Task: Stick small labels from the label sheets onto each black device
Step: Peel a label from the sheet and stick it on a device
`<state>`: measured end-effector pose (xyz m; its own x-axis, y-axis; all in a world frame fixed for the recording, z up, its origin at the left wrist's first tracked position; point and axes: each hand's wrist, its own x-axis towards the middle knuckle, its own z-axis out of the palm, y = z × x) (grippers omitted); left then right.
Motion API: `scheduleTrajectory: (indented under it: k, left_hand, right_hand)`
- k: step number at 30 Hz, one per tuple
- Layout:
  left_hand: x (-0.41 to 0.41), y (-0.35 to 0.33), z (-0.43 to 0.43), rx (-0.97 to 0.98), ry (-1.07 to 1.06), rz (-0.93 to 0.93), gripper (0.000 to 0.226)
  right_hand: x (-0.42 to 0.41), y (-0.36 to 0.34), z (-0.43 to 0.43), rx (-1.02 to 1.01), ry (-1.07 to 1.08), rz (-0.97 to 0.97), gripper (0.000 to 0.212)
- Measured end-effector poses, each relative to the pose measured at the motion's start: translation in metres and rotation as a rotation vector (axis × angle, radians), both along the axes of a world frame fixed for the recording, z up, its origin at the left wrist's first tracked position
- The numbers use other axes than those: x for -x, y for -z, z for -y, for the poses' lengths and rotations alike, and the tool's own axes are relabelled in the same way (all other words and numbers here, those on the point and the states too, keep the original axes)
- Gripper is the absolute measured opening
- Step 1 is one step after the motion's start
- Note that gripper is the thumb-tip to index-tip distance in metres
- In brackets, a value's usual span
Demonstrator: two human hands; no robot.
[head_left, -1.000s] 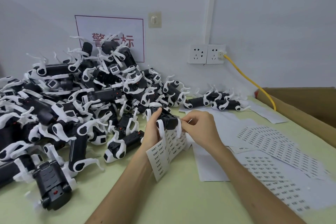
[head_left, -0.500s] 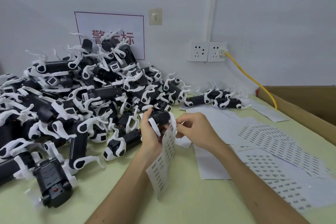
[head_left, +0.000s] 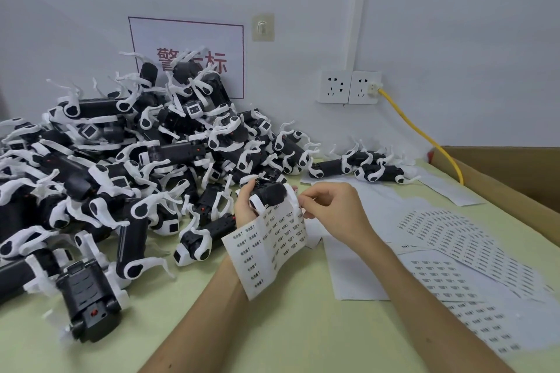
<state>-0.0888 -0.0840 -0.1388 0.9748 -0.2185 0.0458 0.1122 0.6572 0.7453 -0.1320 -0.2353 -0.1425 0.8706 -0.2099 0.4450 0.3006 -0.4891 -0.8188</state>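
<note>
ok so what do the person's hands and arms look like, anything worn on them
The left hand and right hand are bare: no gloves, rings, watch or wristbands can be seen. The left forearm and right forearm are uncovered too, with no sleeve in view down to the frame's bottom edge.

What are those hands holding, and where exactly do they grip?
The left hand grips a black device around its body, with a label sheet pinned beneath; the right hand pinches the sheet's upper right edge.
</note>
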Motion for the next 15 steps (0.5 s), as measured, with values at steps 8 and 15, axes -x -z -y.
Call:
scheduleTrajectory:
  k: [8, 15]
  left_hand:
    - [0.001, 0.002, 0.001, 0.1, 0.081, -0.042, 0.066]
    - [-0.001, 0.008, -0.003, 0.124, 0.194, -0.122, 0.066]
  right_hand:
    - [0.001, -0.002, 0.001, -0.004, -0.101, -0.044, 0.012]
    - [0.001, -0.002, 0.003, -0.019, -0.137, -0.065, 0.008]
